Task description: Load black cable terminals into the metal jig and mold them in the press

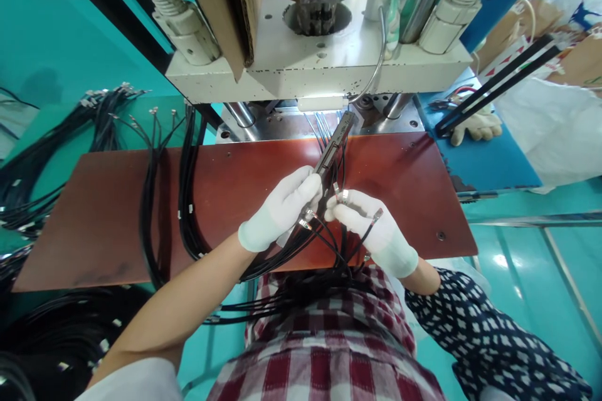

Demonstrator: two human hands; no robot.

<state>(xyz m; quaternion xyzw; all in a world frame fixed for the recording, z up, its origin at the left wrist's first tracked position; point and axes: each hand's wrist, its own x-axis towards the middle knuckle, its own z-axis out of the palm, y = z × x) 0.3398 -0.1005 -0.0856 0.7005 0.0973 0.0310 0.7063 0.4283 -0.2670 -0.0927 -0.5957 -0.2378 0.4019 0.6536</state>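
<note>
Your left hand (282,207), in a white knit glove, is closed around a long, narrow black slotted fixture bar (335,141) that angles up and away from the grip toward the press. Your right hand (371,225), gloved the same, pinches a thin black wire with a bright metal terminal (343,194) between thumb and fingertips, just beside the bar's near end. Below both grips a bundle of black terminated wires (305,257) fans down toward your lap; several loose terminals stand free around the right hand. Judgement on progress: a few wires already run along the bar, most of the bundle hangs unseated, so loading looks early to midway. Under the hands lies a reddish-brown flat work board (117,213), with more black wire looms (188,200) draped across it to the left of the grip. Beyond the bar stands the off-white press machine head (320,56). Far right of the grip, another person's gloved hand (475,126) rests on a blue surface. No brand, label or legible writing is seen.
</note>
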